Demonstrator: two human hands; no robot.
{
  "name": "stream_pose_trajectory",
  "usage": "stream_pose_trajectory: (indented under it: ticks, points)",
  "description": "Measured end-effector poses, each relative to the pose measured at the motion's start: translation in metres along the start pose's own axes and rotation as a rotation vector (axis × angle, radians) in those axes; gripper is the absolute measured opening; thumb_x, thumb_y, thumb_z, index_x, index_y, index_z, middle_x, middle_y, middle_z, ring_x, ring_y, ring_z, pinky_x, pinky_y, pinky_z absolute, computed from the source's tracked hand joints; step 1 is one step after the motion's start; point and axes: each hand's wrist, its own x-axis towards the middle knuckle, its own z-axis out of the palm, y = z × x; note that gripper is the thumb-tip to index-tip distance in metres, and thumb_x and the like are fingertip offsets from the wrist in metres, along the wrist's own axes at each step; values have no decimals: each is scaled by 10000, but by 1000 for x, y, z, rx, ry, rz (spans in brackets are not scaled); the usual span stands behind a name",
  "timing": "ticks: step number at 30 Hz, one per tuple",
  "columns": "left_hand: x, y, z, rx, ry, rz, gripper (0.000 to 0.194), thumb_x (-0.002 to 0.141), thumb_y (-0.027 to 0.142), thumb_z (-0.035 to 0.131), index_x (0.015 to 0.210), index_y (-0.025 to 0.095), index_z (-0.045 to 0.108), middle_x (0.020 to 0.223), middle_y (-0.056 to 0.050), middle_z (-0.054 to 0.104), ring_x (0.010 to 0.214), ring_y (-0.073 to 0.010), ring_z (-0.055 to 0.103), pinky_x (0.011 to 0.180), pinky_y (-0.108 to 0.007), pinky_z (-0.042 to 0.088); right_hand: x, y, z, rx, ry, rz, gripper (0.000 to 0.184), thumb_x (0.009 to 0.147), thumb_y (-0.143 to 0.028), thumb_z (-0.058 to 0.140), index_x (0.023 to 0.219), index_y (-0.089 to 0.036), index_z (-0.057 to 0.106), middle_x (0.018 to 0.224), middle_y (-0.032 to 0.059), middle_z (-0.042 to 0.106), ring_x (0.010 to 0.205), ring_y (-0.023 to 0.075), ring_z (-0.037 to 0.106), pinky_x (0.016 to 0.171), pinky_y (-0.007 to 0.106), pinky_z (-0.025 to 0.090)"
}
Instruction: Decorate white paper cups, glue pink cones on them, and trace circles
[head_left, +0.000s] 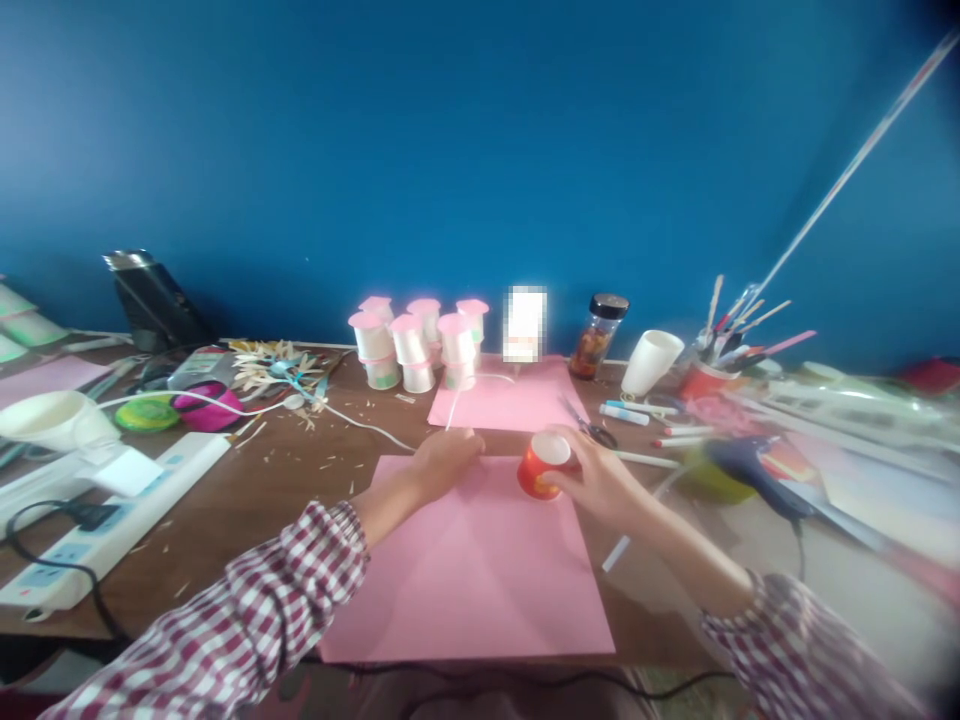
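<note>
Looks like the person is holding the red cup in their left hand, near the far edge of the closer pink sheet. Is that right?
Not quite: it's the wrong hand. The head view shows the right hand holding the red cup, near the far edge of the closer pink sheet. The left hand is off to the cup's left.

Left hand (448,462) palm down; right hand (600,480) curled, forearms (679,540) converging.
</note>
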Motion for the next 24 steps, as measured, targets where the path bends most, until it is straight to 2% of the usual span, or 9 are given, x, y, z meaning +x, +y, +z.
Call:
stream_pose_trajectory:
  ticks: [5, 11, 18, 21, 24]
  points:
    - [9, 10, -8, 106, -48, 55, 224, 864, 71, 420, 789, 138, 620, 800, -91, 638, 792, -208, 623, 674, -304, 452, 0, -1, 0, -19, 12, -17, 440, 792, -260, 623, 1212, -214, 499, 1175, 89, 619, 1013, 256, 608, 899, 418, 463]
    - [5, 8, -2, 178, -31, 61, 230, 845, 21, 410, 829, 133, 609, 847, -95, 639, 831, -203, 617, 718, -307, 462, 0, -1, 0, 26, 3, -32, 416, 804, -251, 609, 1205, -242, 498, 1148, 55, 620, 1011, 238, 606, 873, 388, 472]
    - [-3, -4, 2, 163, 15, 22, 219, 889, 84, 393, 874, 171, 593, 824, -46, 615, 729, -162, 590, 622, -271, 437, 0, 0, 1, 28, -1, -26, 421, 812, -258, 609, 1215, -234, 490, 1163, 64, 620, 1016, 242, 612, 867, 386, 479]
    - [0, -3, 2, 156, 4, 87, 222, 899, 112, 424, 815, 187, 616, 798, -39, 624, 743, -170, 607, 613, -271, 428, 0, 0, 1, 2, -8, -14, 438, 809, -266, 613, 1225, -221, 484, 1193, 80, 615, 1033, 251, 611, 884, 399, 473]
    - [6, 0, 2, 169, -21, 172, 236, 862, 49, 460, 754, 169, 632, 771, -62, 635, 770, -194, 622, 636, -289, 433, 0, 0, 1, -26, 3, -25, 436, 804, -266, 613, 1218, -216, 486, 1220, 83, 607, 1085, 257, 590, 925, 412, 452]
